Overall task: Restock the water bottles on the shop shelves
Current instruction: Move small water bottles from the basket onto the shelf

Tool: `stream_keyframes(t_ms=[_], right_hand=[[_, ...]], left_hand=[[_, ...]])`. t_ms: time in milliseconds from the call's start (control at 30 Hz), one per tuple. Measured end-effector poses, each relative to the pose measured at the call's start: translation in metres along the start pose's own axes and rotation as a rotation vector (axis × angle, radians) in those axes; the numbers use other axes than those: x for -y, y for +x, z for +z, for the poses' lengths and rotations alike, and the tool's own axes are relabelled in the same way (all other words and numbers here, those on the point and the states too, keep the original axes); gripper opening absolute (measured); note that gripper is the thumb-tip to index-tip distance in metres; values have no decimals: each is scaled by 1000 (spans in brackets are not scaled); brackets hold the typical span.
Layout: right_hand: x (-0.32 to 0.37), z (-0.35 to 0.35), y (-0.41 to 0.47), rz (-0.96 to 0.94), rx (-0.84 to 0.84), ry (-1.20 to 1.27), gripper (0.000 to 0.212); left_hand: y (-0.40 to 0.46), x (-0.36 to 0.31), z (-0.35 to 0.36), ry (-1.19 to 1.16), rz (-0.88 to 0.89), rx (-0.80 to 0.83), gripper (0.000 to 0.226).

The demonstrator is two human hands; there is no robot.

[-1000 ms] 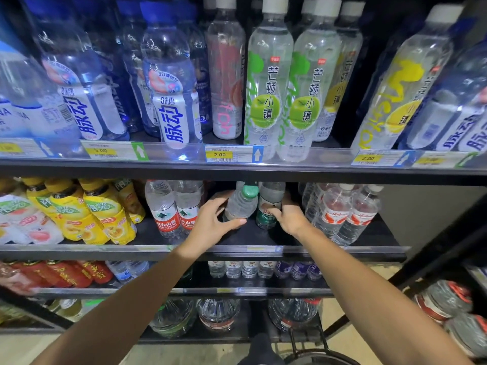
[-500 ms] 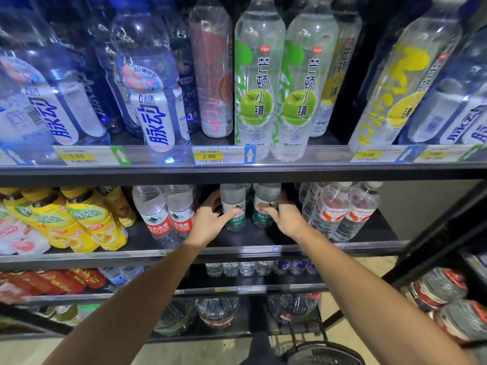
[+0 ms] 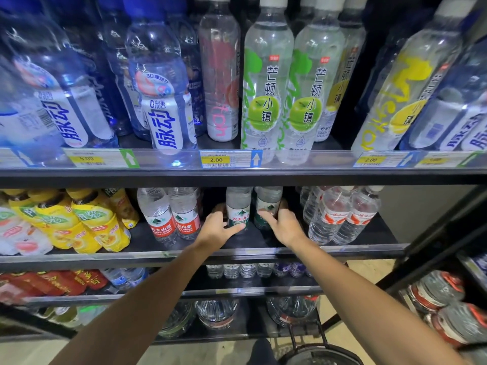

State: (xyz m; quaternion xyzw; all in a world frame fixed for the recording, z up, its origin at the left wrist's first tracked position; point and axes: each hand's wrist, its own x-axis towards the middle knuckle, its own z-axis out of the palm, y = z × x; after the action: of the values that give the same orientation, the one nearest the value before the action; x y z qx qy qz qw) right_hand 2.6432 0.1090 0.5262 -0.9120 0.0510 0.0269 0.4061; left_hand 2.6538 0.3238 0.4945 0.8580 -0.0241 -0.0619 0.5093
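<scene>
Two small water bottles with dark green labels stand upright side by side at the middle of the second shelf. My left hand grips the left green-label bottle, thumb across its base and fingers behind it. My right hand grips the right green-label bottle from its right side. The caps of both bottles are hidden by the shelf above.
Red-label water bottles stand just left of my hands, and other red-label bottles just right. Yellow drink bottles fill the left end. Tall bottles line the upper shelf. A dark basket sits on the floor below.
The left green-label bottle, tilted a second ago, now stands upright next to the right one. Both hands stay on the bottles, slightly deeper in the shelf.
</scene>
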Motion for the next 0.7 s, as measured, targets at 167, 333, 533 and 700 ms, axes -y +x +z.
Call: stream_keyframes(t_ms=[167, 333, 533, 700], right_hand=[[-8, 10, -5, 12, -79, -221, 63], [-16, -1, 5, -18, 18, -166, 61], [-19, 2, 15, -11, 14, -164, 55], [-21, 4, 20, 20, 35, -166, 50]], left_hand=[[9, 5, 2, -33, -102, -20, 65], [11, 6, 6, -116, -69, -61, 56], [23, 6, 15, -139, -90, -126, 28], [34, 5, 17, -100, -37, -119, 47]])
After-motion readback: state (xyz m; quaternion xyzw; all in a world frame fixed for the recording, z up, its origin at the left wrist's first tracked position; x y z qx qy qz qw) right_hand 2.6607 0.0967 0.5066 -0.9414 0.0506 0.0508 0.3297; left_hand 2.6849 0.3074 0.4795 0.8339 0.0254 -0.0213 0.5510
